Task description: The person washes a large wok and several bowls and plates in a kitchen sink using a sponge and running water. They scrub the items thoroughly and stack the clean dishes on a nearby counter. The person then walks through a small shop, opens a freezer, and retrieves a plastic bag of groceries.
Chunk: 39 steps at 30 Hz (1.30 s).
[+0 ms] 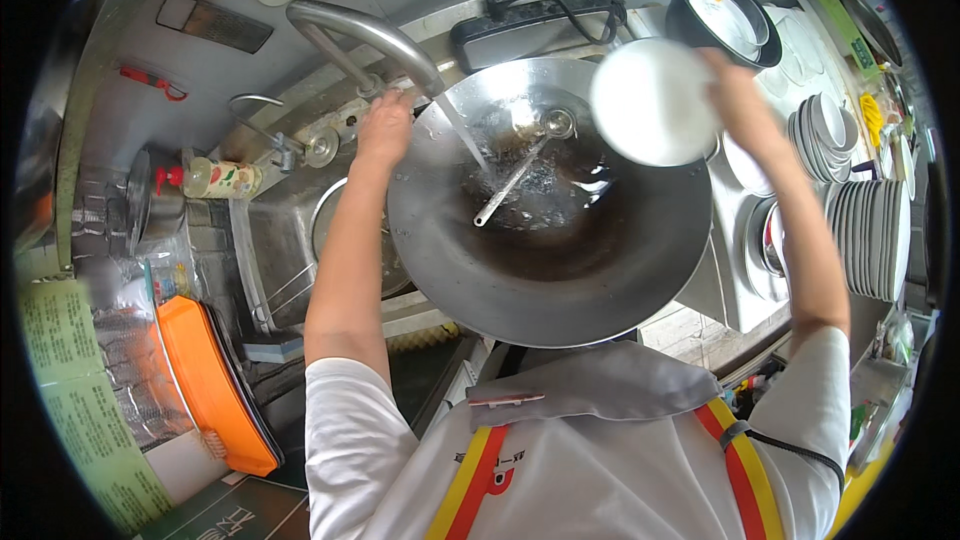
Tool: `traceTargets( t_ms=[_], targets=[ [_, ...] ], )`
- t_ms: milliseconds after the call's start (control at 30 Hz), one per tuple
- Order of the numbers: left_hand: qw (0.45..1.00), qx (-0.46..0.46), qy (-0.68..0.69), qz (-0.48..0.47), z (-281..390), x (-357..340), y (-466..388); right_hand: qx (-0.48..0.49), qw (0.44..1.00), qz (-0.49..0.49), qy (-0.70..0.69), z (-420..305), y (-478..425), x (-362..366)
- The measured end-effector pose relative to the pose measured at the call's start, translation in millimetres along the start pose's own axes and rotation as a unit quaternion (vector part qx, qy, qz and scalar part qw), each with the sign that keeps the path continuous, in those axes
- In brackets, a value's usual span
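A large steel wok (450,277) sits in front of me with water in its bottom. In it lies a metal ladle (517,178), its round cup toward the back. Water streams into the wok from a curved steel faucet (367,28). My left hand (387,129) is by the faucet's base and the wok's left rim; its fingertips are partly hidden, so what it grips is unclear. Over the wok's right rim, my right hand (739,101) holds a round white dish (652,101), blurred by motion; whether it is a bowl or a plate is unclear.
Left of the wok is a steel sink (281,240) with a pump bottle (223,178) beside it. An orange tray (214,382) stands at lower left. Stacked white plates (866,240), bowls (817,135) and a black pot (682,11) crowd the right counter. A corded appliance (532,34) lies behind.
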<state>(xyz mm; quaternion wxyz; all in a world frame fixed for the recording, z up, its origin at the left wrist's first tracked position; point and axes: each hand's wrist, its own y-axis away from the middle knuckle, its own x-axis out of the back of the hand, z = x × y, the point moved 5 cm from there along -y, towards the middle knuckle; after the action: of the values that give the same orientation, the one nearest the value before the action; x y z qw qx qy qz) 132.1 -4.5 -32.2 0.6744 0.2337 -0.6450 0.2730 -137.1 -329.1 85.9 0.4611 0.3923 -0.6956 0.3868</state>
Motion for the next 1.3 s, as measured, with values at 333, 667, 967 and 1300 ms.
traceTargets(
  t_ms=[333, 667, 967, 1300],
  targets=[
    [0.996, -0.04, 0.085, -0.008, -15.9, -15.5, 0.2, -0.061, 0.974, -0.159, -0.148, -119.3, -39.1, -239.4],
    [0.99, -0.112, 0.081, 0.015, -13.0, -12.3, -12.2, 0.017, 0.978, -0.177, -0.111, -101.8, -11.3, -184.2],
    [0.989, -0.112, 0.084, 0.054, -16.4, -14.2, -10.9, -0.284, 0.949, -0.054, 0.128, 136.9, 102.0, 3.3],
    [0.98, 0.03, 0.197, 0.001, -28.2, -19.9, -21.6, -0.239, 0.945, -0.105, 0.197, 140.1, 136.3, -53.7]
  ],
)
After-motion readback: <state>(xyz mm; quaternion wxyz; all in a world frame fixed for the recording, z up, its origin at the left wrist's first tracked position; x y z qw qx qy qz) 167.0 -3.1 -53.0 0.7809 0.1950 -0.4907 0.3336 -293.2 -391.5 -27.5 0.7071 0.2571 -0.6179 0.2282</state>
